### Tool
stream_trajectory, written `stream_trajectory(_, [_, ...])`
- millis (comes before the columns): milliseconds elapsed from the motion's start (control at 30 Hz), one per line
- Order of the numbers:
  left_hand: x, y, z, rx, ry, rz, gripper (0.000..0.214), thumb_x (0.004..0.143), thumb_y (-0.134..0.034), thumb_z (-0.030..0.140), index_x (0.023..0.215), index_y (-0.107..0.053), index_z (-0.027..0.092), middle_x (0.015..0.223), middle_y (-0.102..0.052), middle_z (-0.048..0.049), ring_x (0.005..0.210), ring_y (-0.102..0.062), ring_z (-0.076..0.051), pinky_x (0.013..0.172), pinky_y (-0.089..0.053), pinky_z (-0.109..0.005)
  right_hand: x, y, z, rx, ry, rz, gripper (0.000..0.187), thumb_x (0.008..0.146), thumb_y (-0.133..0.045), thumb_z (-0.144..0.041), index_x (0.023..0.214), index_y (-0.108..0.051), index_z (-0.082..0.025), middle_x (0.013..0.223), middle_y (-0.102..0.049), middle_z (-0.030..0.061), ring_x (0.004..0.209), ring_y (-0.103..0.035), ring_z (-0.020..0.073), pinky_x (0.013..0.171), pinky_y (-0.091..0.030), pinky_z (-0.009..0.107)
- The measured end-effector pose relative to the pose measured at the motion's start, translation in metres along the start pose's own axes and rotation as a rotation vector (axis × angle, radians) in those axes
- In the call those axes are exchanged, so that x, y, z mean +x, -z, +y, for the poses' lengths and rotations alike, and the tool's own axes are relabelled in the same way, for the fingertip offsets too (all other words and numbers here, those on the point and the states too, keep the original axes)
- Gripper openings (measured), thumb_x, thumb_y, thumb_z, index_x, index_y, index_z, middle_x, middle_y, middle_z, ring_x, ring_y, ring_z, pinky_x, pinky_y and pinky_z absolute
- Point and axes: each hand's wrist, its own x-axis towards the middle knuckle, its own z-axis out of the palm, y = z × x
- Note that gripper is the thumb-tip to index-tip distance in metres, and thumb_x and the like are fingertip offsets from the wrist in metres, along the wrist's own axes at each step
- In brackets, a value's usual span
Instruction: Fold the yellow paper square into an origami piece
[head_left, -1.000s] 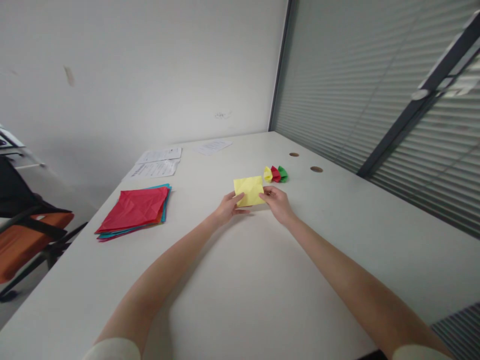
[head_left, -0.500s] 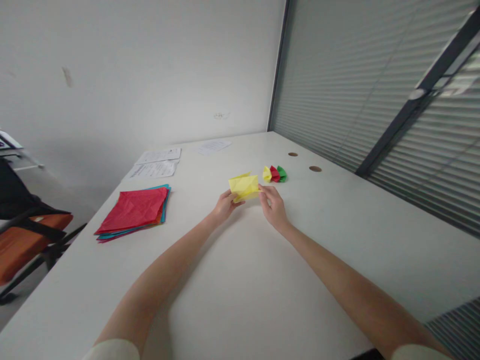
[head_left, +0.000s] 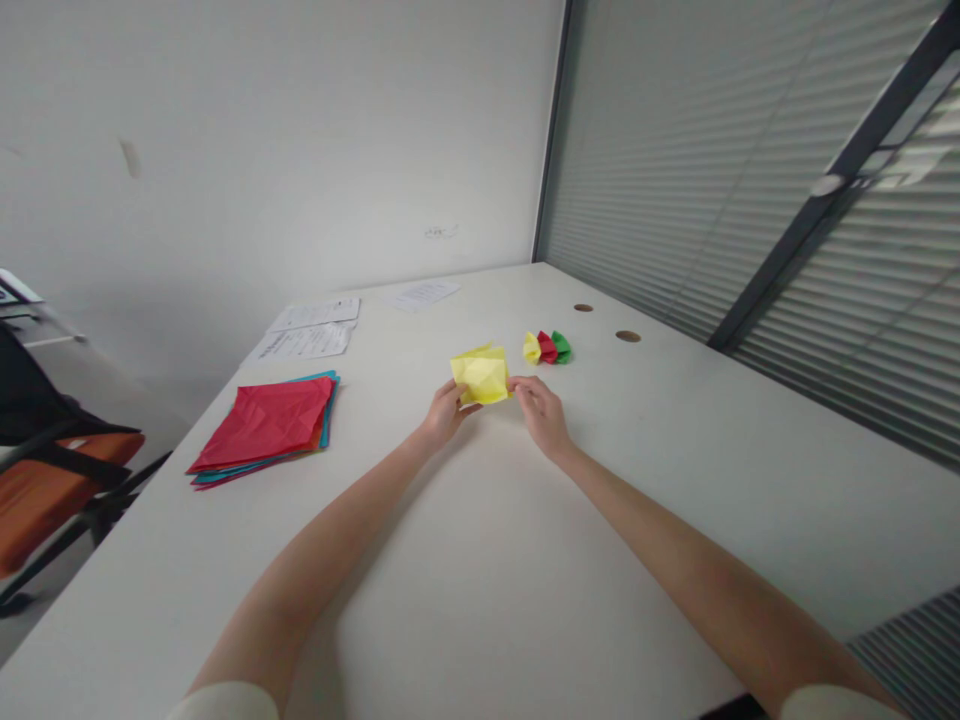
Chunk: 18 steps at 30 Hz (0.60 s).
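A yellow sheet of paper [head_left: 481,374], partly folded with its far edge lifted, is held just above the white table [head_left: 480,560]. My left hand [head_left: 441,416] pinches its left near corner. My right hand [head_left: 540,410] pinches its right edge with thumb and fingers closed. Just beyond the right hand sit three small folded paper pieces, yellow [head_left: 532,348], red [head_left: 547,347] and green [head_left: 562,346], side by side.
A stack of coloured sheets with a red one on top [head_left: 266,425] lies at the left. Printed white papers [head_left: 307,335] lie farther back. Two round cable holes [head_left: 628,336] are near the window blinds. An orange chair [head_left: 45,480] stands left of the table.
The yellow sheet went from lying flat to being lifted and folded over, and both hands shifted slightly left with it.
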Motion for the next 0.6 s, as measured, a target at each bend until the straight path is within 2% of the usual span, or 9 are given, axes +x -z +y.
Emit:
stream_trajectory(100, [0.000, 0.001, 0.000, 0.014, -0.011, 0.005, 0.018, 0.076, -0.056, 0.017, 0.092, -0.064, 0.017, 0.095, -0.066, -0.0066, 0.089, -0.060, -0.018, 0.077, -0.049, -0.030, 0.003, 0.002, -0.003, 0.058, -0.101, -0.021, 0.046, 0.094, -0.037, -0.054, 0.101, -0.066, -0.018, 0.082, -0.067, 0.0055, 0.083, -0.062, 0.0202, 0.077, -0.048, 0.033])
stream_trajectory(167, [0.000, 0.000, 0.000, 0.029, -0.018, -0.001, 0.018, 0.073, -0.054, 0.016, 0.089, -0.064, 0.017, 0.090, -0.065, -0.0056, 0.086, -0.059, -0.018, 0.072, -0.048, -0.027, 0.004, 0.003, -0.003, 0.014, -0.096, -0.091, 0.047, 0.093, -0.036, -0.055, 0.094, -0.067, -0.019, 0.081, -0.067, 0.0054, 0.080, -0.061, 0.0199, 0.074, -0.047, 0.032])
stream_trajectory(300, [0.000, -0.004, 0.001, 0.057, -0.044, -0.026, 0.017, 0.075, -0.052, 0.020, 0.085, -0.065, 0.016, 0.085, -0.066, -0.0052, 0.086, -0.058, -0.019, 0.070, -0.046, -0.026, 0.004, 0.003, -0.002, -0.205, 0.020, -0.138, 0.033, 0.085, -0.054, -0.049, 0.072, -0.064, -0.020, 0.079, -0.065, 0.0057, 0.076, -0.058, 0.0192, 0.068, -0.045, 0.030])
stream_trajectory(400, [0.001, -0.007, 0.002, 0.024, -0.078, -0.047, 0.023, 0.082, -0.046, 0.027, 0.083, -0.066, 0.015, 0.087, -0.069, -0.0071, 0.091, -0.059, -0.021, 0.074, -0.045, -0.028, 0.004, 0.001, 0.000, -0.292, 0.009, -0.138, 0.027, 0.082, -0.057, -0.037, 0.063, -0.061, -0.020, 0.070, -0.064, 0.0041, 0.069, -0.057, 0.0174, 0.066, -0.045, 0.029])
stream_trajectory(467, [0.001, -0.009, 0.003, -0.001, -0.099, -0.030, 0.028, 0.085, -0.045, 0.033, 0.082, -0.067, 0.015, 0.089, -0.069, -0.0078, 0.093, -0.060, -0.022, 0.078, -0.044, -0.029, 0.003, 0.000, -0.001, -0.322, -0.025, -0.194, 0.021, 0.081, -0.058, -0.032, 0.066, -0.064, -0.019, 0.070, -0.066, 0.0045, 0.067, -0.059, 0.0180, 0.066, -0.046, 0.030])
stream_trajectory(533, [0.000, -0.011, 0.004, -0.015, -0.113, 0.003, 0.031, 0.084, -0.049, 0.038, 0.081, -0.068, 0.014, 0.089, -0.069, -0.0084, 0.093, -0.060, -0.022, 0.080, -0.043, -0.029, 0.002, -0.001, -0.003, -0.351, -0.002, -0.282, 0.015, 0.080, -0.058, -0.027, 0.080, -0.069, -0.017, 0.082, -0.070, 0.0079, 0.079, -0.063, 0.0218, 0.075, -0.048, 0.033])
stream_trajectory(600, [-0.002, -0.012, 0.006, -0.001, -0.143, 0.032, 0.029, 0.080, -0.056, 0.039, 0.078, -0.069, 0.013, 0.086, -0.069, -0.0082, 0.089, -0.060, -0.020, 0.081, -0.042, -0.029, -0.001, -0.003, -0.007, -0.368, 0.074, -0.384, 0.025, 0.080, -0.056, -0.023, 0.100, -0.069, -0.015, 0.101, -0.071, 0.0120, 0.097, -0.062, 0.0254, 0.087, -0.047, 0.037])
